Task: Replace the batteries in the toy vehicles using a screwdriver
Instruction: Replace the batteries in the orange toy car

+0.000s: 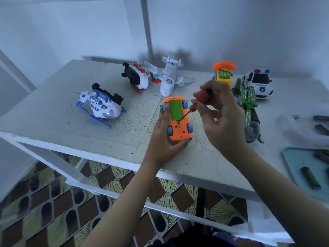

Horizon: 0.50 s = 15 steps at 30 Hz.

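Both hands curled: left hand (162, 145) around upturned orange toy car (180, 130), right hand (222, 120) around red screwdriver (203, 97).

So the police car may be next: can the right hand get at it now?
Probably: the police car stands just beyond the green toy, but the right hand is busy gripping the screwdriver.

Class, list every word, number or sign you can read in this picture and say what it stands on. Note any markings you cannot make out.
"POLICE": on the bonnet of the white police car.
Badge below that word: too small to read.
Stickers on the blue and white helicopter: blurred, unreadable.
Stickers on the green toy: blurred, unreadable.
Keys on the yellow toy phone: too small to read.
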{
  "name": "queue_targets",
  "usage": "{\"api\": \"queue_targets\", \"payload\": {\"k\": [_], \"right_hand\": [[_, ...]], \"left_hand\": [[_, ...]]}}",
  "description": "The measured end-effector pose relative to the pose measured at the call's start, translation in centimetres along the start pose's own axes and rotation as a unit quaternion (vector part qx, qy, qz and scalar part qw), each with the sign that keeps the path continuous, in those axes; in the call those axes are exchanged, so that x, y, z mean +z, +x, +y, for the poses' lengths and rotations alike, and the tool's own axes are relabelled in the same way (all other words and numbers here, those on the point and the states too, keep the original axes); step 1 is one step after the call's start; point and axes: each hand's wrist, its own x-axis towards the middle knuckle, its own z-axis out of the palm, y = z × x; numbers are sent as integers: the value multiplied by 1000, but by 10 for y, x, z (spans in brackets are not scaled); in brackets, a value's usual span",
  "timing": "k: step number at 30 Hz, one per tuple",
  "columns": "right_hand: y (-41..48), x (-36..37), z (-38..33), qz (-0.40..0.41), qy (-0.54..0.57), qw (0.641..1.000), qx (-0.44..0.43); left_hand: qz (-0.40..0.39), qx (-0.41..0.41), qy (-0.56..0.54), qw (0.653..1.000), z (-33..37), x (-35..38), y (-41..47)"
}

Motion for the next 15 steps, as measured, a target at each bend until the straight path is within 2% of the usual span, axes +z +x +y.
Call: {"api": "queue_targets", "payload": {"k": [15], "right_hand": [[3,0,0,2,3,1000,-4]], "left_hand": [[-3,-19,4,1000,-1,-1,1]]}}
